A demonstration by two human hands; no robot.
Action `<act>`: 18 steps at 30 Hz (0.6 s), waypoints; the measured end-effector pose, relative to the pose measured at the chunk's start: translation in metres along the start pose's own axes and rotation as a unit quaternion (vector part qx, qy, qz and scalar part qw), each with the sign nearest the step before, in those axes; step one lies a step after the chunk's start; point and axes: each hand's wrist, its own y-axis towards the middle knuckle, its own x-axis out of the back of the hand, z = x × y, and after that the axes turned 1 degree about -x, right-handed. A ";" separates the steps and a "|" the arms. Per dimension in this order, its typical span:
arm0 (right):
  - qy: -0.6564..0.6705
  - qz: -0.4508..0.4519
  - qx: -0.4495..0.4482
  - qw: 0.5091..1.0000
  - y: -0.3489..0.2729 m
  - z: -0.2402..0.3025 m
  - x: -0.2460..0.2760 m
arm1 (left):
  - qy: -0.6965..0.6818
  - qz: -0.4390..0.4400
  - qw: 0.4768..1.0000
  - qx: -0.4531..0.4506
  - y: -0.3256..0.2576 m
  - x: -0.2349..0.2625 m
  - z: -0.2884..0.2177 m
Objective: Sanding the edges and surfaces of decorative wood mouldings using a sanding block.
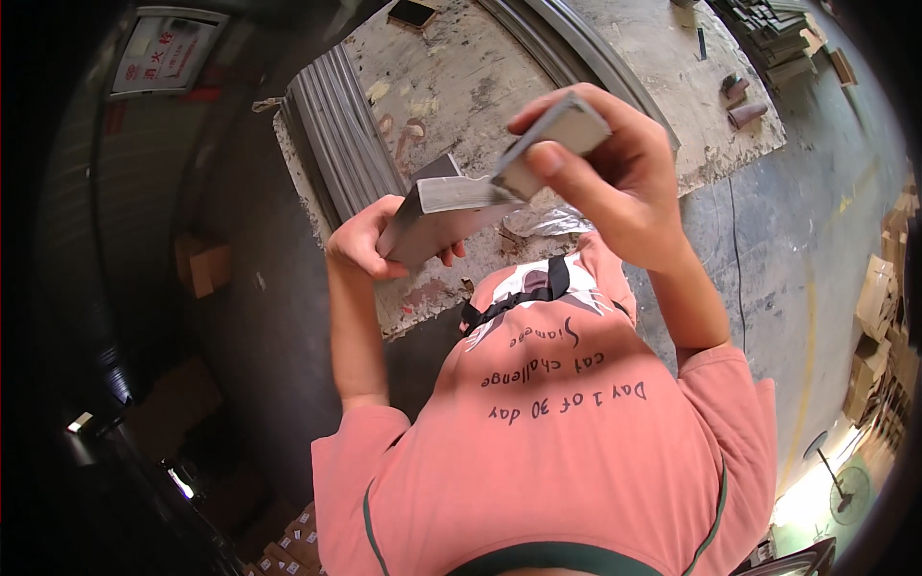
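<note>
The work looks to be partway through a single piece: the grey piece (437, 226) is held up off the surface (451, 82), above its near edge, and the pale-faced block (557, 144) overlaps its right end, though whether they touch is hard to tell. How much of the piece is finished cannot be judged, nor whether the left bundle of strips (336, 125) and the far strips (586, 48) lying on the surface are done or waiting. The left hand (365, 240) curls around the piece's left end, thumb on the near side and fingertips showing beneath, the forearm reaching nearly straight forward. The right hand (629, 178) is raised higher, elbow bent outward, wrist turned inward, gripping the block between a thumb pressed on its face and fingers wrapped behind it.
</note>
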 end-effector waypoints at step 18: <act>0.073 -0.085 -0.072 0.991 -0.033 -0.032 0.044 | 0.081 0.007 0.996 -0.021 -0.006 -0.006 0.002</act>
